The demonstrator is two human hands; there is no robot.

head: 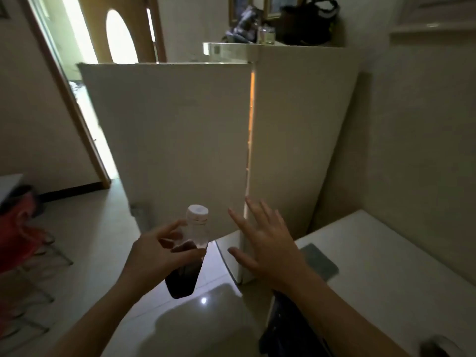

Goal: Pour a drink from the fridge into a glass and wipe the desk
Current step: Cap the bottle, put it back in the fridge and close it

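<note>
The fridge (296,140) interior is hidden behind its door (167,150). Clutter (283,21) on top is blurred; a near-right object (438,346) is cut off.

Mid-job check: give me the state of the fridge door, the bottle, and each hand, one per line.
fridge door: ajar, lit gap along its right edge
bottle: capped, dark drink inside, roughly upright
left hand: grips the bottle
right hand: open, fingers spread near the door edge; contact unclear
</note>
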